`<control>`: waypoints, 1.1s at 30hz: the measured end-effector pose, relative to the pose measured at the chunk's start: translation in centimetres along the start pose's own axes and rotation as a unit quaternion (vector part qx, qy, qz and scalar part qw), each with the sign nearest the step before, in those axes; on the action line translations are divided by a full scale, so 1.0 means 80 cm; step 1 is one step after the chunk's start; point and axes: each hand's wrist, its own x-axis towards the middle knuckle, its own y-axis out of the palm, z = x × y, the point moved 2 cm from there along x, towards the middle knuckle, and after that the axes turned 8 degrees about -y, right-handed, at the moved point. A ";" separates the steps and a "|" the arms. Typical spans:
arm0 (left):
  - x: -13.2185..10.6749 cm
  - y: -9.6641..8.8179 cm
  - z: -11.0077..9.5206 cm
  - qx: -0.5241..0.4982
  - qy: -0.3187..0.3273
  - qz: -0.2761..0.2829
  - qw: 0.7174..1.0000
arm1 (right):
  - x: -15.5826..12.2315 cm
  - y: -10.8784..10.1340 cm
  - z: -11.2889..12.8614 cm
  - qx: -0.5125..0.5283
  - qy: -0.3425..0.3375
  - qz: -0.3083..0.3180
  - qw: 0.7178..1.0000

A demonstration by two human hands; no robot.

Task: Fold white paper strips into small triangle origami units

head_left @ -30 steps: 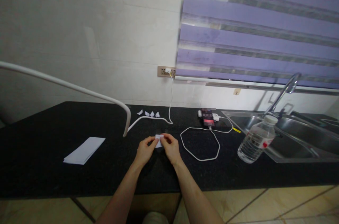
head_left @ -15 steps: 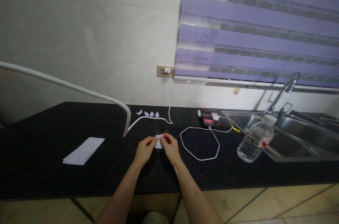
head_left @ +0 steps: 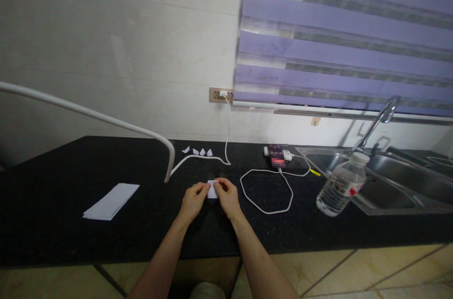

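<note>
A small folded piece of white paper [head_left: 212,190] is pinched between my two hands, just above the black countertop or on it; I cannot tell which. My left hand [head_left: 194,199] grips its left side with the thumb on top. On the right edge, my right hand [head_left: 227,196] holds it the same way, fingers curled behind. Beyond my hands, several small folded paper pieces [head_left: 202,152] sit in a row near the wall. To the left lies a stack of white paper sheets [head_left: 112,201].
A white bent tube [head_left: 116,123] reaches in from the left. Its cord runs to a wall outlet [head_left: 216,95]. On the right are a phone [head_left: 276,155] with a looped white cable [head_left: 268,212], a water bottle [head_left: 341,186] and a steel sink [head_left: 385,211]. The black countertop [head_left: 148,237] ends before me.
</note>
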 end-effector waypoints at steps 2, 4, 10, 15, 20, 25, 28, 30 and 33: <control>0.000 0.000 0.001 -0.002 0.000 0.003 1.000 | 0.000 0.000 0.000 0.001 0.001 0.002 1.000; 0.001 0.000 0.002 -0.003 -0.001 0.005 1.000 | 0.000 0.000 0.000 -0.002 0.000 0.001 1.000; 0.001 0.001 0.004 0.007 0.008 0.003 1.000 | 0.001 -0.001 -0.001 -0.010 -0.007 -0.001 1.000; 0.003 0.000 0.005 -0.002 0.006 -0.003 1.000 | 0.000 0.000 0.000 -0.004 0.000 0.005 1.000; 0.003 0.002 0.005 0.037 0.041 0.011 0.998 | 0.000 0.001 -0.002 -0.018 0.020 0.032 0.999; 0.003 0.005 0.006 0.079 0.083 0.023 0.993 | 0.002 -0.001 -0.004 -0.060 0.007 0.034 0.998; 0.002 0.006 0.007 0.082 0.095 0.021 0.992 | 0.003 -0.001 -0.004 -0.073 0.018 0.037 0.996; 0.003 0.007 0.007 0.089 0.099 0.020 0.991 | 0.002 -0.001 -0.004 -0.074 0.012 0.041 0.996; 0.003 0.008 0.006 0.096 0.092 0.015 0.991 | 0.002 0.000 -0.005 -0.065 -0.002 0.039 0.997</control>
